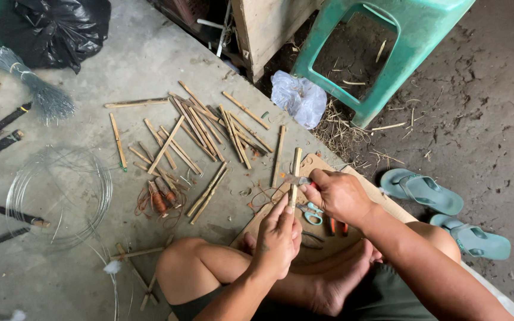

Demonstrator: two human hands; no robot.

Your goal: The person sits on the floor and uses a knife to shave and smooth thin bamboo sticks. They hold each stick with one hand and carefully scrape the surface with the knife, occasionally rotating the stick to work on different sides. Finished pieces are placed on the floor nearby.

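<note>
here my left hand pinches a bamboo stick upright over the cardboard; my right hand closes around a small blade at its middle. the blade may slip toward my thumb. loose sticks lie at 10 o'clock on the concrete floor.

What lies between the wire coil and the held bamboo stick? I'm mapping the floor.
In the head view, loose bamboo sticks and small copper wire bundles lie on the concrete between the wire coil and the held stick.
</note>
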